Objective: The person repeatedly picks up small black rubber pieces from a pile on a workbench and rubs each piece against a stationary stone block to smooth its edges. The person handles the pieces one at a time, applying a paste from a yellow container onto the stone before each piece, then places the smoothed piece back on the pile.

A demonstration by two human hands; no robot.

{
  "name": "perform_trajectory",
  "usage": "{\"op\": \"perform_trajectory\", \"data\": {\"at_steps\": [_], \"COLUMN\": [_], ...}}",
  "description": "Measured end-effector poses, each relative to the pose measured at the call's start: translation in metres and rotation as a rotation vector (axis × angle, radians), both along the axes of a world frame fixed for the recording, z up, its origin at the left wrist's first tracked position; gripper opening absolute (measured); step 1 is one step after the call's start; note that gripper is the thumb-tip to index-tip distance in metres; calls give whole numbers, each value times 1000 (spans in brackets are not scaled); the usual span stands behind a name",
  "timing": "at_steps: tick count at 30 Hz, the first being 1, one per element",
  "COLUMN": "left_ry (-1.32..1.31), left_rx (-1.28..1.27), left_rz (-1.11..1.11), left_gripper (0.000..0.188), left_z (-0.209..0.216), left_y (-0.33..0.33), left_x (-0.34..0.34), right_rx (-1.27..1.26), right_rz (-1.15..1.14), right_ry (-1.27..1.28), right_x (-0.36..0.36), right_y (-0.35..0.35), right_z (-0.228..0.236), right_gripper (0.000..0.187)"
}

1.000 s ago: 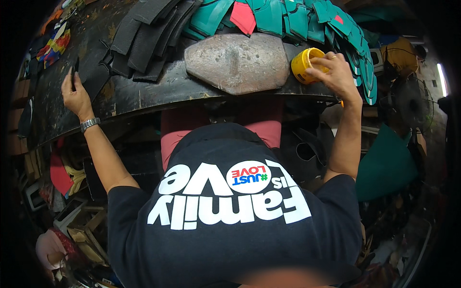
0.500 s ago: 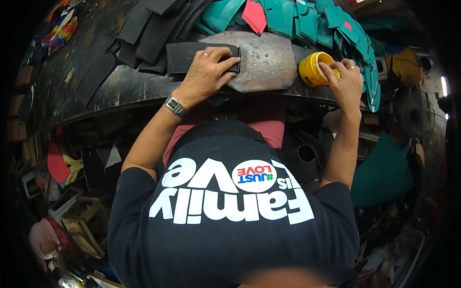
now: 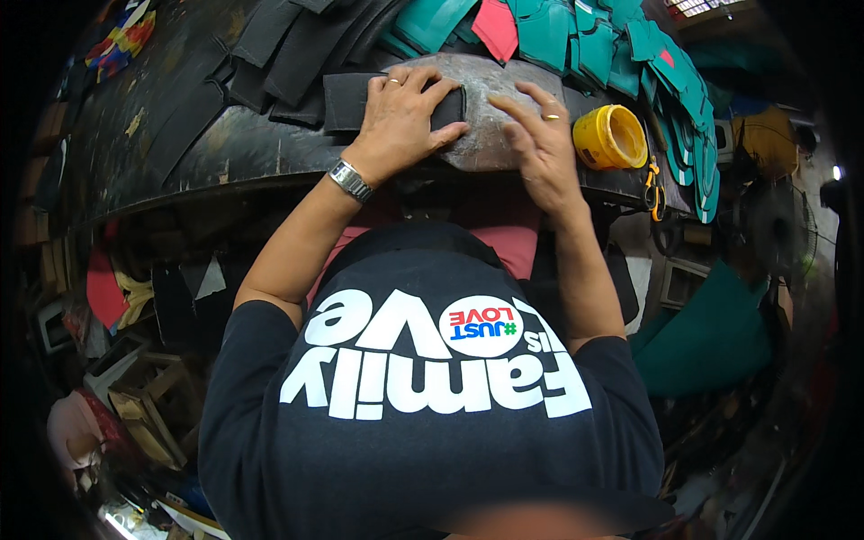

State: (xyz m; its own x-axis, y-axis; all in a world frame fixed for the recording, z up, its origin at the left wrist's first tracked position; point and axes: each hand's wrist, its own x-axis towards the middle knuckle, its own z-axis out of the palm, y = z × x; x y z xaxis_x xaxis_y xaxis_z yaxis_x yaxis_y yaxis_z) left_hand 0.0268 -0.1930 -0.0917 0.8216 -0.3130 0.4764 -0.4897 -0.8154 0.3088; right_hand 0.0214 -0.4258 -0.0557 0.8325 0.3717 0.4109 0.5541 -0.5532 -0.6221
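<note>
My left hand [image 3: 396,121], with a wristwatch, rests on a black flat piece [image 3: 340,103] and holds it down, fingers bent over its right end. This piece looks like thick fabric or foam. Its right end lies on a worn grey board [image 3: 499,74]. Over the board's right part is my right hand [image 3: 547,157], fingers apart, with nothing visible in them. Just right of that hand stands a yellow tub [image 3: 590,142], its open mouth smeared inside with a yellowish substance. Whether the right fingertips touch the board I cannot tell.
Black cut pieces [image 3: 297,54] lie overlapping beyond my left hand. Green cut pieces [image 3: 544,36] pile along the far and right side, with a pink piece [image 3: 495,29] among them. Orange-handled scissors [image 3: 655,191] sit at the table's right edge. A green sheet [image 3: 702,342] hangs lower right.
My right hand has left the yellow tub and moved left, over the board. The left hand stays on the black piece, its fingers lying slightly flatter. The scissors now show beside the tub.
</note>
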Motion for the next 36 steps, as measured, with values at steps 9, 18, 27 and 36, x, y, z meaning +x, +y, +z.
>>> {"op": "perform_trajectory", "data": {"at_steps": [9, 18, 27, 36], "left_ry": [54, 90, 83, 112], "left_rx": [-236, -240, -252, -236], "left_rz": [-111, -126, -127, -130], "left_gripper": [45, 36, 38, 38], "left_z": [-14, -11, -11, -11], "left_y": [22, 24, 24, 25], "left_x": [3, 3, 3, 5], "right_rx": [-558, -414, -527, -88], "right_rz": [-152, -36, 3, 92], "right_ry": [-39, -21, -217, -82], "right_x": [18, 20, -26, -10], "right_y": [38, 18, 11, 19], "right_z": [-47, -44, -35, -12], "right_gripper": [53, 47, 42, 29]}}
